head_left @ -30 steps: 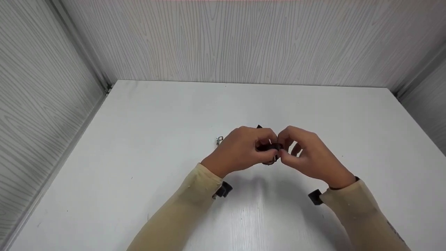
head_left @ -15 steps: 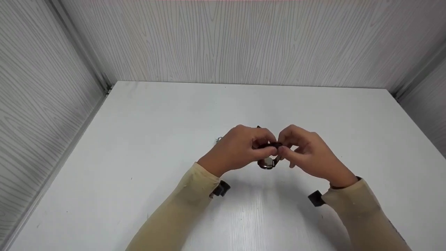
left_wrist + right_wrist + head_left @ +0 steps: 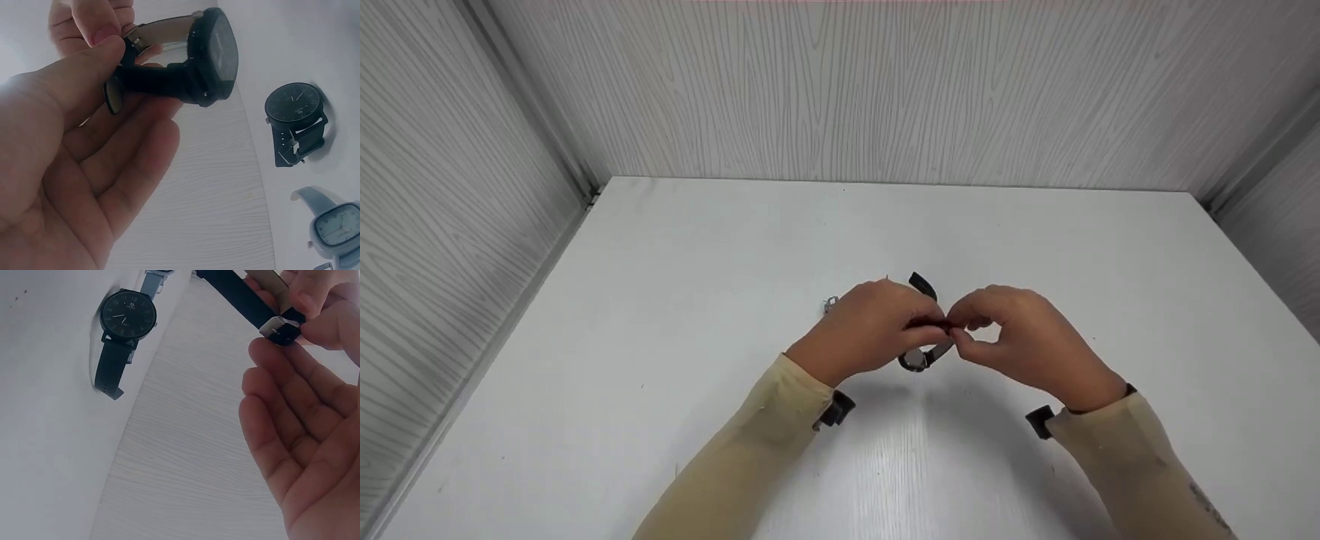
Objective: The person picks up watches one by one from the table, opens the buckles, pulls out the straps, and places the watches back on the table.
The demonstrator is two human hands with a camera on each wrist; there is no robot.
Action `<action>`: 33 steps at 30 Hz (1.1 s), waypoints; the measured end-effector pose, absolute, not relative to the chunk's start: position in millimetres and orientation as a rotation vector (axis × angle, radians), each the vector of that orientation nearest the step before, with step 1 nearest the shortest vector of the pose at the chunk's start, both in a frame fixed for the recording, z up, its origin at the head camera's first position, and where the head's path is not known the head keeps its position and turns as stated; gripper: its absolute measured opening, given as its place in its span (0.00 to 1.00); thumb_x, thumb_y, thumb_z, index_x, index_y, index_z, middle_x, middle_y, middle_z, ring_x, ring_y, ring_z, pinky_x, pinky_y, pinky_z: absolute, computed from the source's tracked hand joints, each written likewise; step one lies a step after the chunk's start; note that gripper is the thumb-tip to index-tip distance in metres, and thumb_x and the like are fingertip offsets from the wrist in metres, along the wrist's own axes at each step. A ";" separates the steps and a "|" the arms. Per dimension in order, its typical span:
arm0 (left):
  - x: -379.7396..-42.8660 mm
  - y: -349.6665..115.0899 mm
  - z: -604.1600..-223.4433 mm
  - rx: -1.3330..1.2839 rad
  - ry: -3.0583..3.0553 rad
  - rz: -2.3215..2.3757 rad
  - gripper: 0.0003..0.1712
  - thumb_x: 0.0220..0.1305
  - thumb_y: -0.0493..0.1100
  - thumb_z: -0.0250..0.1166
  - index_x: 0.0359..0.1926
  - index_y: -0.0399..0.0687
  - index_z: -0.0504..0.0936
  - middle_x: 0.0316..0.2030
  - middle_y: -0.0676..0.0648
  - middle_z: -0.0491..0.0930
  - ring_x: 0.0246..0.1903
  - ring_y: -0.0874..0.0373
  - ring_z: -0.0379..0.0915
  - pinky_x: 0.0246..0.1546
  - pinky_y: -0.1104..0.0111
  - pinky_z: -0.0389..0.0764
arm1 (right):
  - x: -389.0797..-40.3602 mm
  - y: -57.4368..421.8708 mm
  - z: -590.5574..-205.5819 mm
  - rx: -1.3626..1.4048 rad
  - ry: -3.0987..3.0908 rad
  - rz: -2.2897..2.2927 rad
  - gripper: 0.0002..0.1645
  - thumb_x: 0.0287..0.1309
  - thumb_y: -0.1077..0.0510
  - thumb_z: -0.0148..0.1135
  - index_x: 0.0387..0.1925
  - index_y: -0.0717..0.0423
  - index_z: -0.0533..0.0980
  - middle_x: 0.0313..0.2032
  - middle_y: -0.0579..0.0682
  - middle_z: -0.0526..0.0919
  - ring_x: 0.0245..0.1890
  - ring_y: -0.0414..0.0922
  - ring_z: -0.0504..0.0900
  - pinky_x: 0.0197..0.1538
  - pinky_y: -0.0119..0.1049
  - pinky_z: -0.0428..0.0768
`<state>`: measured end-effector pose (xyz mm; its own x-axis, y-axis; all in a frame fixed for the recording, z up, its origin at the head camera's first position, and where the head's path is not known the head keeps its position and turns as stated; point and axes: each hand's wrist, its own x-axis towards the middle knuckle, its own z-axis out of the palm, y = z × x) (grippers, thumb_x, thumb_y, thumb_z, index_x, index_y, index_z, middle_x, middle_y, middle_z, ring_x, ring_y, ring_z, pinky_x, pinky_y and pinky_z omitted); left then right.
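Observation:
A dark wristwatch [image 3: 914, 361] hangs between my two hands, its round case below the fingers in the head view. My left hand [image 3: 870, 326] pinches its strap between thumb and fingers. From the other side, my right hand [image 3: 1020, 337] pinches the strap near the silver buckle [image 3: 277, 328], the fingertips of both hands meeting there. The left wrist view shows the strap bent into a loop, black outside and tan inside, with the watch case [image 3: 219, 56] edge-on. Fingers hide part of the buckle end.
Beyond my hands lies a second black watch [image 3: 294, 106] with a round dial and black strap. A pale blue watch [image 3: 337, 225] with a squarish case lies beside it, mostly behind my left hand in the head view. Wood-grain panels [image 3: 825, 90] border the white table [image 3: 720, 247].
The held watch's case has come out lower and further left below my hands. My right hand has shifted slightly left and down, and more of the far watch's strap shows.

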<state>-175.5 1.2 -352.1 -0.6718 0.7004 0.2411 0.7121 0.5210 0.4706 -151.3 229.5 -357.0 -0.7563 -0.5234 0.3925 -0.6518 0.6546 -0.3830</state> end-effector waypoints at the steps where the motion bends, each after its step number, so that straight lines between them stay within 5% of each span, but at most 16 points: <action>1: -175.3 1.3 -351.9 -1.261 -2.724 -0.864 0.07 0.72 0.49 0.67 0.41 0.55 0.90 0.30 0.62 0.83 0.28 0.69 0.73 0.37 0.71 0.76 | -151.1 229.1 -357.4 0.963 -2.604 0.702 0.13 0.55 0.66 0.72 0.40 0.47 0.86 0.35 0.35 0.86 0.36 0.37 0.83 0.42 0.35 0.82; 9: -174.9 3.2 -351.3 -1.262 -2.733 -0.915 0.08 0.74 0.48 0.65 0.42 0.54 0.89 0.30 0.60 0.83 0.27 0.67 0.71 0.33 0.72 0.74 | -150.1 227.9 -358.4 1.020 -2.440 0.430 0.10 0.51 0.66 0.72 0.33 0.48 0.87 0.29 0.39 0.86 0.29 0.34 0.80 0.30 0.30 0.78; 17: -173.9 3.8 -352.3 -1.220 -2.764 -1.128 0.06 0.73 0.47 0.66 0.45 0.53 0.87 0.33 0.61 0.85 0.31 0.69 0.77 0.37 0.72 0.77 | -150.9 229.2 -360.6 0.987 -2.456 0.480 0.10 0.48 0.67 0.67 0.33 0.52 0.82 0.30 0.41 0.83 0.29 0.34 0.77 0.29 0.31 0.75; 25: -174.8 0.1 -350.7 -1.238 -2.738 -1.337 0.06 0.73 0.46 0.66 0.48 0.54 0.85 0.33 0.56 0.87 0.27 0.65 0.78 0.32 0.71 0.77 | -151.2 230.4 -357.7 0.975 -2.514 0.883 0.14 0.52 0.73 0.66 0.34 0.52 0.81 0.33 0.39 0.86 0.32 0.34 0.82 0.32 0.32 0.83; 33: -174.7 -1.6 -349.1 -1.254 -2.720 -1.427 0.07 0.73 0.45 0.67 0.49 0.54 0.84 0.33 0.55 0.87 0.27 0.61 0.82 0.30 0.70 0.82 | -151.6 230.9 -356.5 0.944 -2.492 1.186 0.16 0.56 0.75 0.63 0.34 0.50 0.82 0.33 0.36 0.87 0.31 0.38 0.85 0.27 0.29 0.80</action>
<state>-174.7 -1.6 -349.1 -0.7009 0.6905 0.1788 0.5395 0.3493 0.7661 -151.6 230.9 -356.5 -0.7680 -0.4557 0.4500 -0.6366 0.4665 -0.6141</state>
